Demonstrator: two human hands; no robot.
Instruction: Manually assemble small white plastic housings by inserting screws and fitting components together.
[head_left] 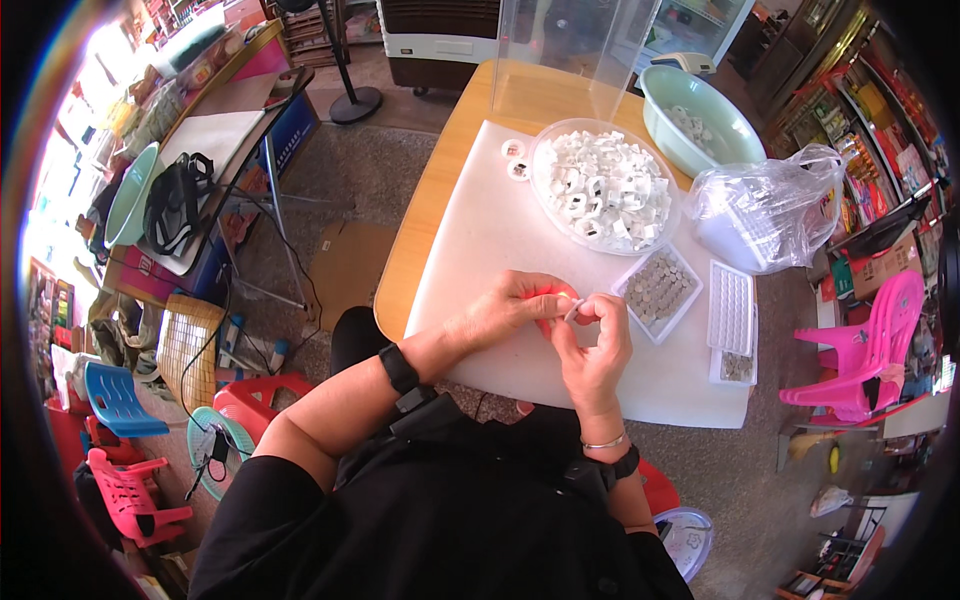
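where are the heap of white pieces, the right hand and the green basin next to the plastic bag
Heap of white pieces [605,192]: head view, middle of the heap.
Right hand [596,350]: head view, middle of the hand.
Green basin [733,128]: head view, bare inner wall.

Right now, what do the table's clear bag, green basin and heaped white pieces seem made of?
Bag: thin, glossy plastic film; see-through, crinkled, with highlights.
Green basin: probably smooth moulded plastic; even colour, soft sheen.
White pieces: likely hard plastic, uniformly white; finish too small to tell.

Speckled floor, pink plastic chairs
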